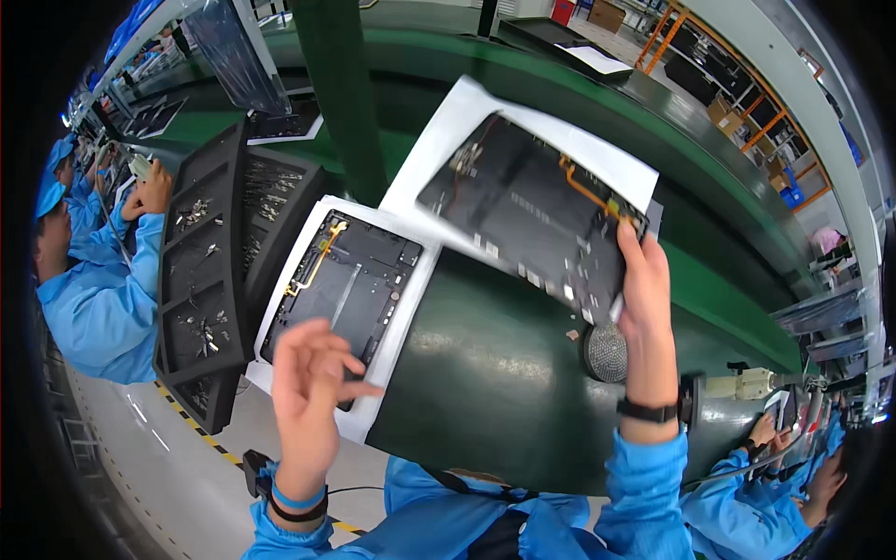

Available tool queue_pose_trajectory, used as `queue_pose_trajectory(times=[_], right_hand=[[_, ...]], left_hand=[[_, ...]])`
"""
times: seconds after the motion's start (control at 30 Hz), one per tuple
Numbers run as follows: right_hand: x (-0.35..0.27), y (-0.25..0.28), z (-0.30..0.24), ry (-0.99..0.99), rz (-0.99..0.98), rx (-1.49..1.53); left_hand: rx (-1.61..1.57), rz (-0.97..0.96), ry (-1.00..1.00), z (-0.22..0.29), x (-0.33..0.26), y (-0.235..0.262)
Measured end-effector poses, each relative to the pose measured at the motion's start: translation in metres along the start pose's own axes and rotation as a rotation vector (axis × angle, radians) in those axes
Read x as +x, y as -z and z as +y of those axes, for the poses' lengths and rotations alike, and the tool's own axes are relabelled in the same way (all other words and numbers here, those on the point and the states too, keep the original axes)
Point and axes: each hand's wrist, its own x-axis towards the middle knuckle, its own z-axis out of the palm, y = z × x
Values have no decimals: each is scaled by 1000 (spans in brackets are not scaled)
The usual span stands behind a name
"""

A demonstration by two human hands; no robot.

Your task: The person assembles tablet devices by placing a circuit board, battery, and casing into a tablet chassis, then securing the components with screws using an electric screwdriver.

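Observation:
My right hand grips the right edge of a black tablet housing, thumb on top. This housing is tilted and slightly blurred, with an orange flex cable near its far right corner. A white foam sheet shows behind it; I cannot tell if the sheet is lifted too. At left, my left hand hovers over the near end of a second black tablet housing, fingers loosely bent and apart, with nothing visible in them. That housing lies on a white foam pad and has a yellow-orange flex cable.
Black compartment trays with small metal parts stand left of the pad. A round grey textured object rests by my right wrist on the green bench. A green post rises behind. Co-workers in blue sit on both sides.

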Motion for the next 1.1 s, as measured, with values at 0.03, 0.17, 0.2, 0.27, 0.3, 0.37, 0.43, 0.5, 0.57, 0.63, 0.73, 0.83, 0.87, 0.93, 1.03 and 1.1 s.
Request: queue_pose_trajectory(times=[0.03, 0.17, 0.2, 0.27, 0.3, 0.37, 0.43, 0.5, 0.57, 0.63, 0.73, 0.83, 0.87, 0.93, 1.03, 1.1], right_hand=[[27, -7, 9, 14, -12, 31], [123, -51, 51, 38, -9, 20], [141, -67, 60, -24, -44, 57], [174, -94, 88, -78, -56, 35], [196, -97, 103, -101, -83, 7], [231, -95, 110, -92, -43, -130], [236, -96, 99, 90, 181, -880], [233, -69, 82, 186, 327, -1357], [210, -41, 56, -46, 548, -1666], [181, -17, 38, -318, 691, -1697], [194, 90, 36, -597, 534, -1664], [193, 136, 53, -449, 428, -1242], [192, 135, 57, -448, 437, -1238], [191, 131, 61, -306, 459, -1541], [178, 112, 52, -291, 449, -1600], [156, 91, 41, -253, 441, -1533]], left_hand=[[-9, 9, 4, -2, -5, 3], [-51, -245, 149, -11, -33, -1], [-29, -291, 166, -13, -37, -1], [2, -324, 199, -14, -39, 4], [35, -389, 225, -14, -39, 4], [-1, -371, 263, -14, -37, 1], [103, -425, 213, -17, -36, 5], [112, -452, 209, -21, -35, 5], [118, -500, 200, -24, -32, 4], [124, -544, 225, -25, -33, 0], [151, -617, 253, -17, -29, -17], [189, -670, 200, -19, -29, -25], [190, -679, 196, -19, -30, -27], [271, -730, 107, -19, -32, -31], [303, -779, 102, -25, -40, -29], [280, -765, 108, -32, -47, -34]])
